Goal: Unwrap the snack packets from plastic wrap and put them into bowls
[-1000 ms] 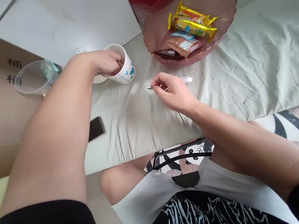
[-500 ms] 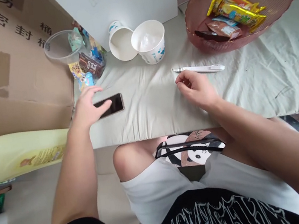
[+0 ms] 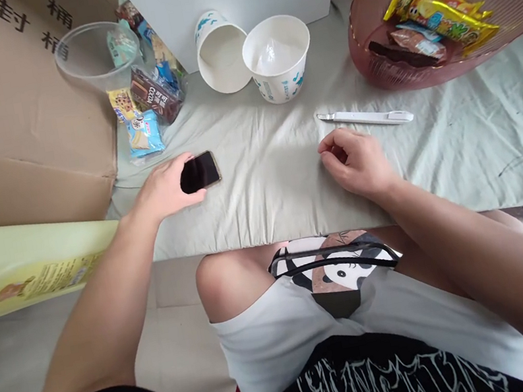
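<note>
Left hand [image 3: 163,189]: thumb and fingers bent round the left end of the phone [image 3: 201,172], on its 2 long edges, parted about as far as the phone is wide.
Phone: screen up, at the left part of the cloth [image 3: 264,182]; whether it lies flat or is slightly raised, I cannot tell.
Phone grip: the step in hand looks like taking hold of it.
Phone edges: moving it from here would call for a firm squeeze on both and a path clear of the blue pack [image 3: 144,134].
Right hand [image 3: 356,163]: loosely curled on the cloth, nothing seen in it; the inside is partly hidden.
Knife [image 3: 368,116]: just beyond the right hand, not held, metal tip leftward.
Upright cup [image 3: 280,86]: behind the knife, clear film inside.
Tipped cup [image 3: 226,61]: on its side, left of the upright cup.
Bowl [image 3: 389,77]: back right, holding yellow packs [image 3: 453,20].
Box [image 3: 22,142]: far left.
</note>
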A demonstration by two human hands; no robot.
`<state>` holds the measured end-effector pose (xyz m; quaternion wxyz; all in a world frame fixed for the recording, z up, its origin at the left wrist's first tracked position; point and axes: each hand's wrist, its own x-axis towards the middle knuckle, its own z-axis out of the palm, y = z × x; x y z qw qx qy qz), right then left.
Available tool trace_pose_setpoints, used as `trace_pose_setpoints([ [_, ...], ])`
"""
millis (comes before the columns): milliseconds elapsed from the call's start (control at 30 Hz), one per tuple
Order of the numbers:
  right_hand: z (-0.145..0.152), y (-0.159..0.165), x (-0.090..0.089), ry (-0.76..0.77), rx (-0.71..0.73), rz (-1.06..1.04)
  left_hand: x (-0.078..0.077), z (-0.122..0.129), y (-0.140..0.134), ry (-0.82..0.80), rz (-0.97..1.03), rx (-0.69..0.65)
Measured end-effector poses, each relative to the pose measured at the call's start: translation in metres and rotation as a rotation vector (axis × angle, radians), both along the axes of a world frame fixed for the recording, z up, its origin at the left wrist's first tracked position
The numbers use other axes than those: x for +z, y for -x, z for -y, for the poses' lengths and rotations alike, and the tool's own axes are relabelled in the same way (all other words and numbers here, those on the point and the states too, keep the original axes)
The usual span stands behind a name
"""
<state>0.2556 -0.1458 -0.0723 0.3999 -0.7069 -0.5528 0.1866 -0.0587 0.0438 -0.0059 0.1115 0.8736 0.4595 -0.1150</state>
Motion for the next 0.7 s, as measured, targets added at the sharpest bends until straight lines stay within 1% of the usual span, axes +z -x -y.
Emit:
trace_pose_setpoints([
  [67,0.0,0.0,0.0,0.005,-0.002,0.005,-0.003,-0.001,0.002,-0.006,0.021,0.006],
  [200,0.0,0.001,0.0,0.001,0.001,0.008,-0.006,-0.004,0.006,0.005,0.039,-0.028],
  [300,0.0,0.001,-0.001,-0.012,0.002,0.01,-0.003,-0.006,0.008,0.015,0.028,-0.055],
  [367,0.0,0.002,-0.002,-0.022,0.001,0.013,0.0,-0.009,0.009,0.019,0.054,-0.024],
  [433,0.0,0.002,-0.003,-0.024,0.001,0.013,0.005,-0.015,0.011,-0.025,0.111,0.074],
  [567,0.0,0.003,-0.004,-0.014,0.004,0.013,0.012,-0.038,0.012,-0.204,0.231,0.317],
  [633,0.0,0.004,-0.003,-0.016,0.006,0.014,0.013,-0.053,0.009,-0.199,0.243,0.441],
  [700,0.0,0.004,-0.003,-0.014,0.003,0.016,0.011,-0.067,0.003,-0.137,0.24,0.552],
])
